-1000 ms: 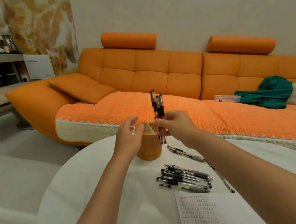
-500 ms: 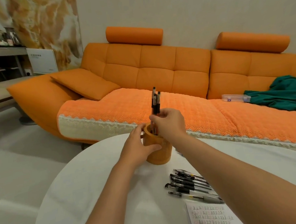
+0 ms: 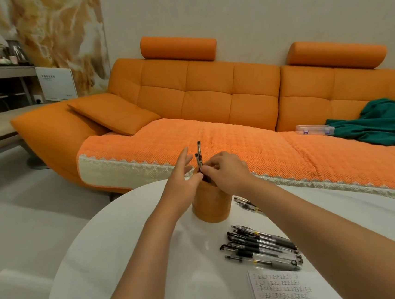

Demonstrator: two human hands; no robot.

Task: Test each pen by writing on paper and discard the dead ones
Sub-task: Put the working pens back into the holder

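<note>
Head-worn camera looks down across the table [image 3: 94, 267].

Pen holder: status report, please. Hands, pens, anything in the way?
Right grip pinches pens standing in wooden holder. Left grip, fingers straight, beside its rim. Loose pens and paper lie nearer, clear of both.

Glossy white table [image 3: 135, 263], matt wooden pen cup [image 3: 211, 208], clear-plastic pens [image 3: 261, 246].

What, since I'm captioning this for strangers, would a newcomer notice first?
The long orange sofa fills the background. On the white table before it, the right hand pinches upright pens in a wooden cup, the left hand open beside them. Loose pens lie in a row nearer the camera.
</note>
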